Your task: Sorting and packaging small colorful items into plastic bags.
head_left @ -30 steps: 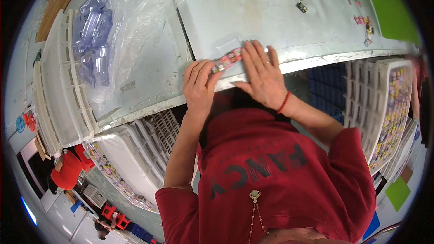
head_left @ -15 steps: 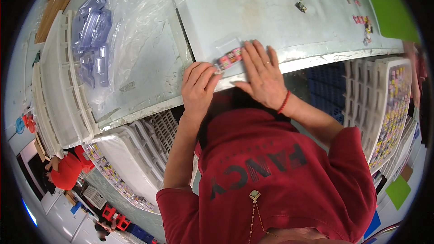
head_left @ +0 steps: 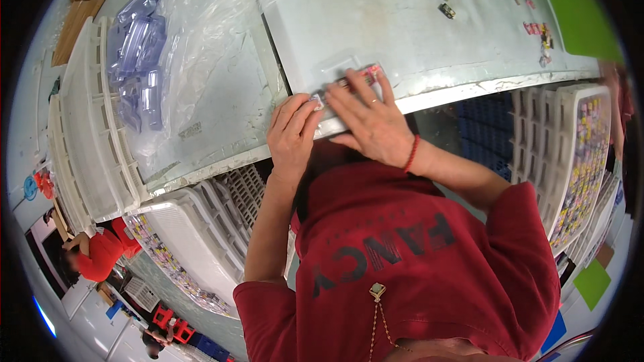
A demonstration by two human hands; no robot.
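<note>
At the table's near edge lies a clear plastic tray [head_left: 335,62] with a row of small pink and dark toy pieces [head_left: 371,73] in it. My left hand [head_left: 292,131] has its fingers curled together at the tray's left end, a small whitish bit showing at the fingertips. Whether that bit is a toy piece or the tray's corner I cannot tell. Across the row lies my right hand [head_left: 377,127], fingers stretched out and slightly apart, covering the middle of the row. Pink pieces show beyond its fingertips on the right.
Loose small toys [head_left: 447,11] are scattered over the far and right table [head_left: 429,40]. Clear bluish plastic shells [head_left: 141,40] lie at the left beside crumpled film [head_left: 208,20]. Stacked white crates [head_left: 201,228] stand below left; another crate stack [head_left: 563,161] is at the right. People work at far left.
My right hand has slid left over the row, so its right end now shows beyond the fingers. The left hand stays at the tray's left end.
</note>
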